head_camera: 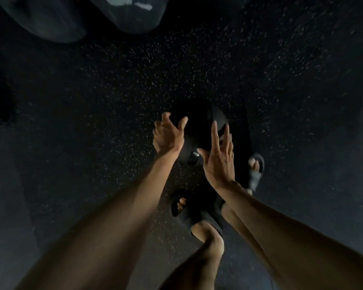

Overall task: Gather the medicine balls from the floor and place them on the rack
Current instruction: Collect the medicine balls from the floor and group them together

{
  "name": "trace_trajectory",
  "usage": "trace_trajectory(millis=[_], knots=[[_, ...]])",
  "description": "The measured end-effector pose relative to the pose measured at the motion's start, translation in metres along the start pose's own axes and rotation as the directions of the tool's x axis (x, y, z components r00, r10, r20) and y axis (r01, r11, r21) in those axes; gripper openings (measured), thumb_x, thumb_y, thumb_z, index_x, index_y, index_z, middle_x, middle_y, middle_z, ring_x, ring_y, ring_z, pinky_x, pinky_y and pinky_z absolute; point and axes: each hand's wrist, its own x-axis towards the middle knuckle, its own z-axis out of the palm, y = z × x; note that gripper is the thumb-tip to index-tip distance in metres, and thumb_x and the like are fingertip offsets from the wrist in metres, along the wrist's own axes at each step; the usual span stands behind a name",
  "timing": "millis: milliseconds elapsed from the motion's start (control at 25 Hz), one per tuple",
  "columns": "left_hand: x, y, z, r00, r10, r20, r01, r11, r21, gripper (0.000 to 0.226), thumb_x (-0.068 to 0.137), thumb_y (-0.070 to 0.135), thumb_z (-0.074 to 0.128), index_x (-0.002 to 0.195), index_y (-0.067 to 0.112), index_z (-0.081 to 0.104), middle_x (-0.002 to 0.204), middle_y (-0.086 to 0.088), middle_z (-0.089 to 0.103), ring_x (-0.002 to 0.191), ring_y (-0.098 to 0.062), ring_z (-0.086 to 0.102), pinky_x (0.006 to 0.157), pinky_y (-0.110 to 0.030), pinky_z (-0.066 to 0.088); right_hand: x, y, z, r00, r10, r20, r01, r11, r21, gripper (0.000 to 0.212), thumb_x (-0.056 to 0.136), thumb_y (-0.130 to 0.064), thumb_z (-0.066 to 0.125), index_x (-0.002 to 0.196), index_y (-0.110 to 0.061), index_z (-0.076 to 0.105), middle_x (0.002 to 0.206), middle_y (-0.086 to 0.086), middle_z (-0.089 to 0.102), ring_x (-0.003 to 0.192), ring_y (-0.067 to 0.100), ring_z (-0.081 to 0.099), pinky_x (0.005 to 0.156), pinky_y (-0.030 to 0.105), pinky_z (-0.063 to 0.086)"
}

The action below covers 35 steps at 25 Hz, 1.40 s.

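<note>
Medicine ball (198,130) on floor (88,105), round, perhaps no long axis; left hand (168,135), right hand (218,162) flank it, fingers spread.

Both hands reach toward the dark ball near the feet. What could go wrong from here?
1. The dark ball lies close to bare toes in open sandals; if it slips from the left hand or right hand, both open, it may land on them.
2. The light is dim and the ball is nearly as dark as the floor, so the hands may misjudge its edge.
</note>
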Motion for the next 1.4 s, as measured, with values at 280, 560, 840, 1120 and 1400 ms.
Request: trace_trajectory(millis=[280, 560, 840, 1120, 1400], knots=[[0.005, 0.003, 0.005, 0.963, 0.266, 0.046, -0.264, 0.964, -0.042, 0.092, 0.092, 0.059, 0.056, 0.159, 0.031, 0.000, 0.165, -0.018, -0.001, 0.151, -0.038, 0.011, 0.116, -0.046, 0.028, 0.140, -0.067, -0.032, 0.996, 0.088, 0.004, -0.088, 0.994, -0.061, 0.069, 0.100, -0.065, 0.033, 0.159, -0.035, 0.014, 0.167, 0.010, 0.012, 0.147, 0.043, 0.018, 0.114, 0.061, 0.026], [0.098, 0.052, -0.027, 0.978, 0.208, 0.021, -0.209, 0.977, 0.046, 0.076, 0.091, 0.067, 0.048, 0.156, 0.041, 0.017, 0.161, -0.011, 0.022, 0.134, -0.040, 0.037, 0.098, -0.051, 0.045, 0.155, -0.052, -0.037, 0.953, -0.247, -0.176, 0.233, 0.968, -0.096, 0.063, 0.104, -0.052, 0.036, 0.157, -0.019, 0.024, 0.163, 0.014, 0.020, 0.150, 0.030, 0.023, 0.118, 0.051, 0.031], [0.141, 0.076, -0.029, 0.969, 0.090, -0.231, -0.128, 0.979, -0.156, 0.061, 0.098, 0.054, 0.046, 0.146, 0.016, 0.043, 0.143, -0.017, 0.046, 0.127, -0.031, 0.047, 0.103, -0.044, 0.045, 0.217, -0.089, -0.038, 0.957, -0.216, -0.192, 0.197, 0.974, -0.115, 0.068, 0.102, -0.062, 0.031, 0.159, -0.026, 0.023, 0.164, 0.013, 0.022, 0.152, 0.031, 0.019, 0.117, 0.056, 0.029], [0.142, 0.080, -0.032, 0.949, 0.288, -0.131, -0.289, 0.957, 0.014, 0.071, 0.099, 0.059, 0.039, 0.158, 0.033, 0.010, 0.165, -0.016, 0.008, 0.149, -0.039, 0.015, 0.111, -0.057, 0.036, 0.276, -0.110, -0.077, 0.979, -0.139, -0.149, 0.157, 0.981, 0.117, 0.058, 0.100, -0.053, 0.044, 0.149, -0.022, 0.042, 0.152, 0.005, 0.041, 0.140, 0.023, 0.038, 0.112, 0.047, 0.037], [0.054, 0.150, -0.057, 0.951, 0.293, 0.100, -0.309, 0.878, 0.364, 0.058, 0.100, 0.030, 0.051, 0.153, 0.024, 0.028, 0.157, -0.014, 0.030, 0.141, -0.033, 0.034, 0.112, -0.053, 0.035, 0.100, -0.013, -0.150, 0.991, 0.127, 0.048, -0.131, 0.986, 0.101, 0.032, 0.104, -0.031, 0.039, 0.130, -0.021, 0.056, 0.126, 0.004, 0.059, 0.117, 0.023, 0.053, 0.102, 0.043, 0.040]])
